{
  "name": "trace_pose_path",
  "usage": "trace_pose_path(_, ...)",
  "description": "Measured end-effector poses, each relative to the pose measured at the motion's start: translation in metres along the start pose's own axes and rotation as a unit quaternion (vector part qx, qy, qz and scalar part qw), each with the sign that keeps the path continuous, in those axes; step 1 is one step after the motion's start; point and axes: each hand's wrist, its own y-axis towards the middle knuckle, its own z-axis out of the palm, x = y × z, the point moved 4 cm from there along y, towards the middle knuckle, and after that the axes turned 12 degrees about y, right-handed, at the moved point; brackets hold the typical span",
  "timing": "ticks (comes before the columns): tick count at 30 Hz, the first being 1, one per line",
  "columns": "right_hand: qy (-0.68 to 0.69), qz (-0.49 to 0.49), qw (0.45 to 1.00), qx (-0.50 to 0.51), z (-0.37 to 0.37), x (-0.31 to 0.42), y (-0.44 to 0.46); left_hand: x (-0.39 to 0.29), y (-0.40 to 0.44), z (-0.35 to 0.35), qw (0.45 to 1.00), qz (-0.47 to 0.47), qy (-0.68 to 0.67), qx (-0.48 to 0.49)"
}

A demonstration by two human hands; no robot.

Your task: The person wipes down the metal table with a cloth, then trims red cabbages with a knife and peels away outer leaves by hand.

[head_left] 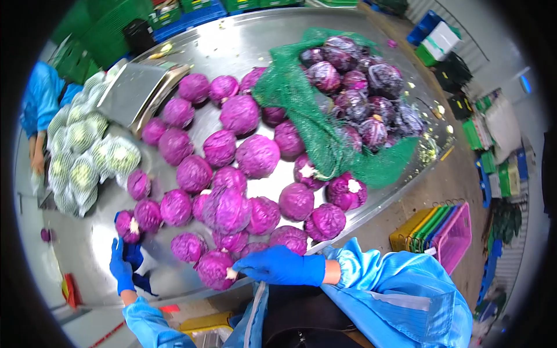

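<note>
While a purple cabbage sits at the near edge of a steel desk, the wearer's gloved right hand reaches in low from the side, its fingers straight, lying close together and ending at the pale cut stem. Whether they grip the stem or merely touch it cannot be told. Far to the left, the gloved left hand has its fingers extended just beside a smaller cabbage; their hold, if any, cannot be made out, nor can the dark blue shape next to them. Handling single heads by hand appears to be the step in progress. From here, a sound next move would call for thumb and fingers on opposite sides of the near cabbage, with care that it does not nudge its neighbors or roll over the rim. Around it lie loose purple heads, many touching, a few showing white stem ends. Beyond them, darker cabbages are heaped on green netting, near scattered leaf scraps. Across the desk, pale produce in white foam nets rests beside a metal box, close to a co-worker in a blue sleeve.
</note>
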Motion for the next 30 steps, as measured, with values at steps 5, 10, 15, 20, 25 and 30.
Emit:
trace_pose_path(5,-0.109,0.011,0.993,0.039,0.005,0.004,-0.01,-0.022,-0.023,-0.002,1.0,-0.019,-0.022,-0.011)
trace_pose_path(10,-0.115,0.048,0.99,0.072,0.0,0.007,-0.029,-0.034,-0.041,-0.026,0.977,-0.209,-0.03,0.008)
trace_pose_path(15,-0.003,0.043,0.999,0.004,-0.025,0.001,-0.062,-0.027,-0.094,-0.076,0.842,-0.172,-0.51,-0.001)
trace_pose_path(20,0.25,0.024,0.966,0.056,-0.029,0.009,-0.085,-0.227,-0.179,-0.182,0.95,-0.033,-0.281,-0.135)
trace_pose_path(25,0.152,-0.127,0.974,-0.112,-0.076,0.048,-0.146,-0.45,-0.212,-0.16,0.812,-0.04,-0.579,-0.068)
trace_pose_path(30,0.08,-0.161,0.928,-0.326,-0.202,0.05,-0.27,-0.665,-0.235,-0.164,0.626,0.091,-0.766,0.116)
